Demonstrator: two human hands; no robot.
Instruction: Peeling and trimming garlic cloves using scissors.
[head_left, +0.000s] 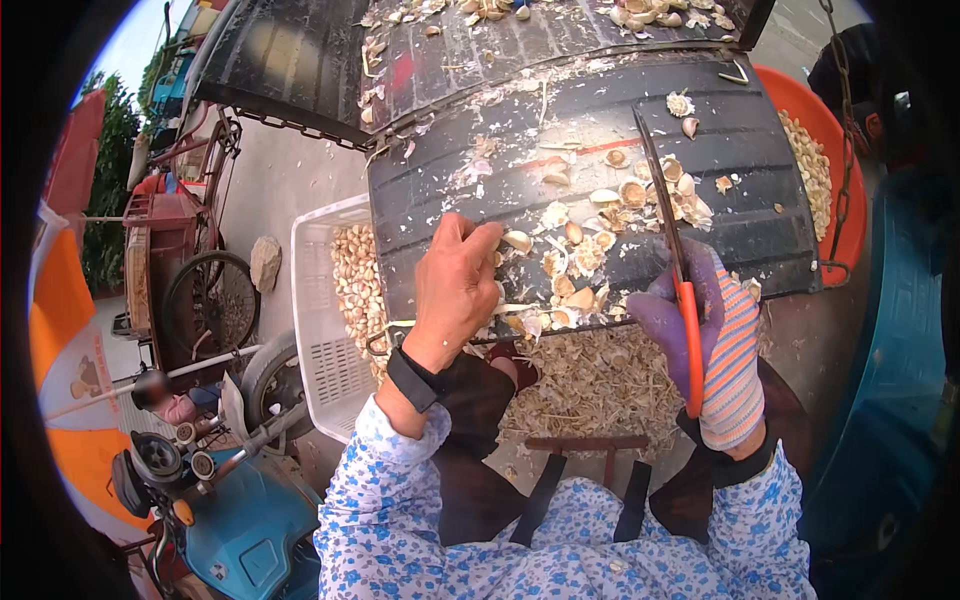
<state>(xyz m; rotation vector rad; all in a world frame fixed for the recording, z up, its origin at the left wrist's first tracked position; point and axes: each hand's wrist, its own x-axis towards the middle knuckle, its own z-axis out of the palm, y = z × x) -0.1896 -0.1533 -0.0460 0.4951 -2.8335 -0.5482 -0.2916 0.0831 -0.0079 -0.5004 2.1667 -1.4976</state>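
My bare left hand (459, 281) is over the near left part of a dark ribbed metal tailgate (720, 112), fingers curled beside a garlic clove (517, 241); whether something is inside them is hidden. A striped glove with a purple palm covers my right hand (701, 330), which grips scissors (686, 300) with orange handles and long dark blades pointing away from me. Between and beyond my hands lie loose cloves, cut garlic root discs (587, 256) and papery skins. One garlic head base (679, 104) and a single clove (690, 127) sit farther back.
A white plastic crate (322, 300) of cloves stands left of the tailgate. An orange-red basin (855, 180) with pale cloves is at the right, behind a hanging chain (845, 127). Husks (592, 375) cover the ground below. A blue motor tricycle (240, 525) stands at left.
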